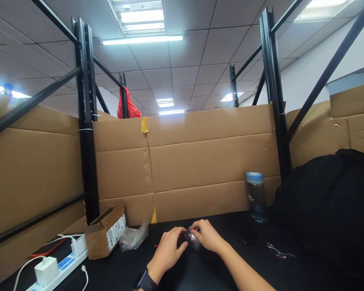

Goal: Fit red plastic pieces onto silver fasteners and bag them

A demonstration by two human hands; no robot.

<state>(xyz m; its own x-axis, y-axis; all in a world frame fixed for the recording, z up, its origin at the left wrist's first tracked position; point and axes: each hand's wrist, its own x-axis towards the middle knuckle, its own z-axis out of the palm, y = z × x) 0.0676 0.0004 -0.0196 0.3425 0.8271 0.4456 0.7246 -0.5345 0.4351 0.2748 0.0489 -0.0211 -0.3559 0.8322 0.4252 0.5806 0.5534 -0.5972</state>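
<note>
My left hand (168,250) and my right hand (208,235) meet low in the middle of the view over a black tabletop (224,262). Between their fingertips sits a small object wrapped in clear plastic (192,238); both hands have curled fingers closed on it. I cannot make out what the object is. A dark watch (145,281) is on my left wrist.
An open small cardboard box (105,231) and a crumpled clear bag (133,237) lie to the left. A white power strip with a charger (56,268) is at the front left. A blue-lidded bottle (256,197) and a black bag (330,202) stand right. Cardboard walls (212,161) enclose the bench.
</note>
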